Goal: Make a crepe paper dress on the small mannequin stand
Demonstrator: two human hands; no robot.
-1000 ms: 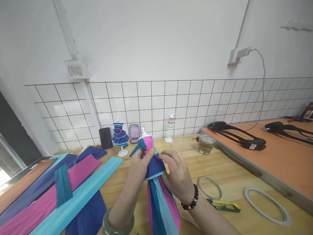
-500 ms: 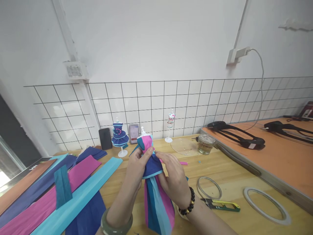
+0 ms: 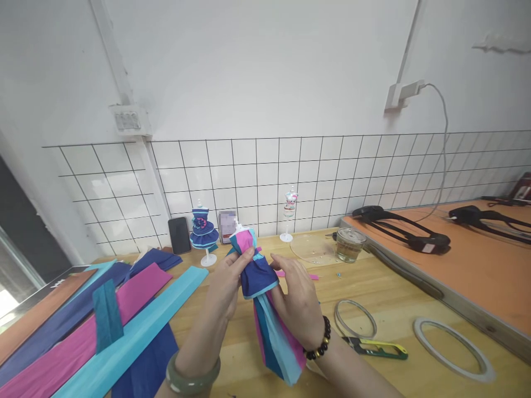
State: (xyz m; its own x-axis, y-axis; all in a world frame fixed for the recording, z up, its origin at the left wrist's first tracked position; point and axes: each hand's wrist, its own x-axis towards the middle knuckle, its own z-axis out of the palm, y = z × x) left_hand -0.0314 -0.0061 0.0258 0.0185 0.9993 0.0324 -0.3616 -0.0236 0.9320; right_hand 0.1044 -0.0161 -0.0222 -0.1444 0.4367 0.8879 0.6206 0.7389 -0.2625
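A small dress form (image 3: 259, 276) wears a pink, teal and navy bodice, a navy peplum with light-blue trim and a long striped skirt. It tilts with its top to the left. My left hand (image 3: 227, 279) pinches the bodice at the waist between thumb and fingers. At the right of the peplum is my right hand (image 3: 296, 301), fingers curved and apart, its thumb side against the dress; whether it grips the fabric is hidden. A finished-looking navy ruffled dress on a stand (image 3: 203, 229) and a smaller decorated stand (image 3: 290, 207) stand behind.
Coloured fabric strips (image 3: 136, 331) cover the left side. Two phones (image 3: 180, 235) lean at the wall. Rightward are a glass jar (image 3: 349, 245), two tape rings (image 3: 454, 349), green-yellow snips (image 3: 379, 348) and black glasses-like devices (image 3: 402, 229) on an orange surface.
The dress form has tilted, its top moving left and its skirt hem swinging right and up. My right fingertips have come away from the waist; my left hand has shifted slightly left.
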